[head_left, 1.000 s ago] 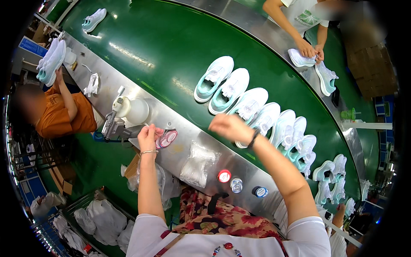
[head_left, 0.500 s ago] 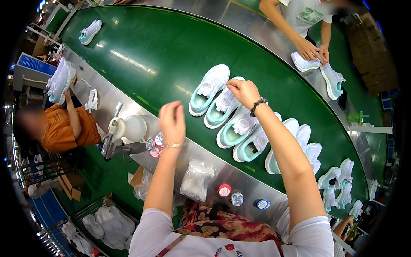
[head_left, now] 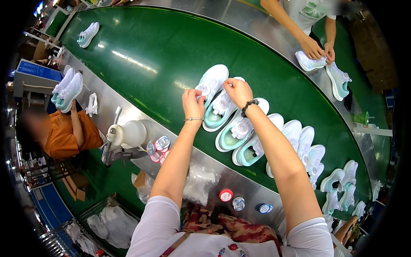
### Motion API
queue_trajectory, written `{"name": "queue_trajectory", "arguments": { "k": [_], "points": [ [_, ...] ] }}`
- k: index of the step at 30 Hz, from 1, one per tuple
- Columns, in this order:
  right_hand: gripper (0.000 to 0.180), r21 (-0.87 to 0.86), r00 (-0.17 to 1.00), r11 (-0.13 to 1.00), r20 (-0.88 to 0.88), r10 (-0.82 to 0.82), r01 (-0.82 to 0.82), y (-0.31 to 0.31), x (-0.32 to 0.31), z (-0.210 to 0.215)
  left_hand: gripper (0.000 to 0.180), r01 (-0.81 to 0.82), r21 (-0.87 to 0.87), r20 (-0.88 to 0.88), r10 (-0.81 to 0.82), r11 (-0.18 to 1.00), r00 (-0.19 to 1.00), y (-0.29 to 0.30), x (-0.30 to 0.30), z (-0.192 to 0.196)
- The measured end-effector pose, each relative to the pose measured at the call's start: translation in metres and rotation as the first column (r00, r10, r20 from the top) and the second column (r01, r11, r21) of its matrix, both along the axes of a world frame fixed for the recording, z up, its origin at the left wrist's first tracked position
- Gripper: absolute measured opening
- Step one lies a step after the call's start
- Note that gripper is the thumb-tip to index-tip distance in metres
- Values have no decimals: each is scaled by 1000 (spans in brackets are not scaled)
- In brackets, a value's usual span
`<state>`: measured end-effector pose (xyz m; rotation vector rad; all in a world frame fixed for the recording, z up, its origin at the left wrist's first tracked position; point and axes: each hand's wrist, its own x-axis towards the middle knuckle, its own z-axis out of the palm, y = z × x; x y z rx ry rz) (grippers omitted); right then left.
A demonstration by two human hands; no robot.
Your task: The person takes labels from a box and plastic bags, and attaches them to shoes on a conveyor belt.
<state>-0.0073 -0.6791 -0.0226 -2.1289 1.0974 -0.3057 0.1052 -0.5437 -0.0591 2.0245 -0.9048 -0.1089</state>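
Note:
A row of white sneakers with pale turquoise linings stands on the green conveyor belt [head_left: 141, 73]. My left hand [head_left: 193, 104] is closed at the collar of the leftmost sneaker [head_left: 217, 76], its fingertips by the tongue. Just right of that shoe, my right hand [head_left: 240, 91] pinches over the toe of the second sneaker [head_left: 221, 105]. Whatever lies between the fingertips of either hand is too small to make out. Nearest below my right wrist is the third sneaker [head_left: 240, 129], with a white rosette-like bunch on its tongue.
A white bottle-shaped container [head_left: 133, 133] and several small tins [head_left: 162, 142] stand on the metal ledge, with clear plastic bags [head_left: 201, 184] near me. A person in orange [head_left: 64, 132] holds sneakers at left. Across the belt, another person's hands [head_left: 319, 51] handle a sneaker.
My left hand has moved right from above the belt's near edge to the leftmost sneaker, and its fingers have closed. My right hand stays almost in place. The person in orange has turned the held sneakers.

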Motion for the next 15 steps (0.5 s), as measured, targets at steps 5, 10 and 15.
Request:
{"name": "queue_trajectory", "arguments": {
  "k": [5, 10, 15],
  "points": [
    [22, -12, 1000, 1000, -4, -27, 27, -1, 10, -7, 21, 42, -18, 31, -41, 999, 999, 1, 0, 1],
    [19, -85, 998, 996, -61, 14, -19, 7, 19, -7, 19, 77, -27, 174, -71, 997, 982, 2, -1, 5],
    [17, -65, 983, 984, -82, 162, -168, 8, 20, 0, 15, 77, -53, 374, -52, 996, 926, 3, -1, 4]
  ]
}}
